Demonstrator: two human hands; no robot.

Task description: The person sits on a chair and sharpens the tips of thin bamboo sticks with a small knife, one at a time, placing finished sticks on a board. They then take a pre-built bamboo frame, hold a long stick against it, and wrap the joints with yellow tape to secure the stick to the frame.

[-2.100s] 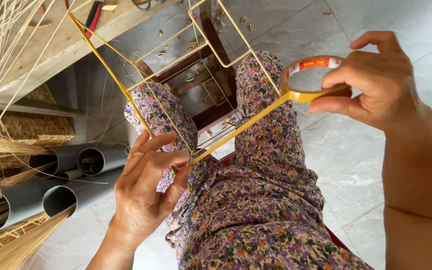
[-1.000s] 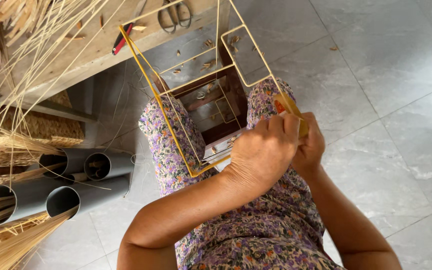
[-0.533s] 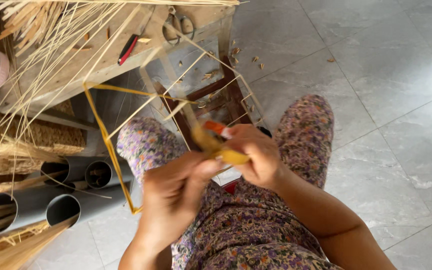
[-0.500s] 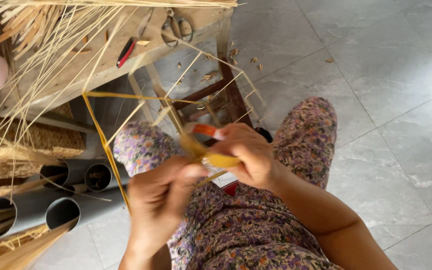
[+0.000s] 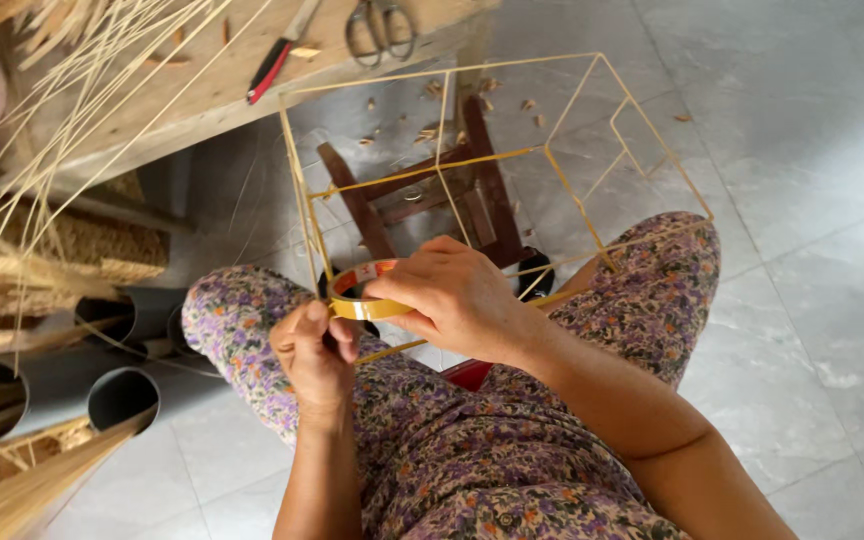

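Tiles of grey floor (image 5: pixel 802 200) spread at two o'clock; a yellow wire frame (image 5: pixel 512 160) rests over the lap. Right hand (image 5: pixel 457 295) curls shut around a yellow tape roll (image 5: pixel 362 295) at centre; left hand (image 5: pixel 314 355), at seven o'clock beside it, pinches the roll's edge.

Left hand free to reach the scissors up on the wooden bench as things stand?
Probably not right away. The left hand is pinching the yellow tape roll, and the yellow wire frame on the lap stands between it and the metal scissors on the wooden bench.
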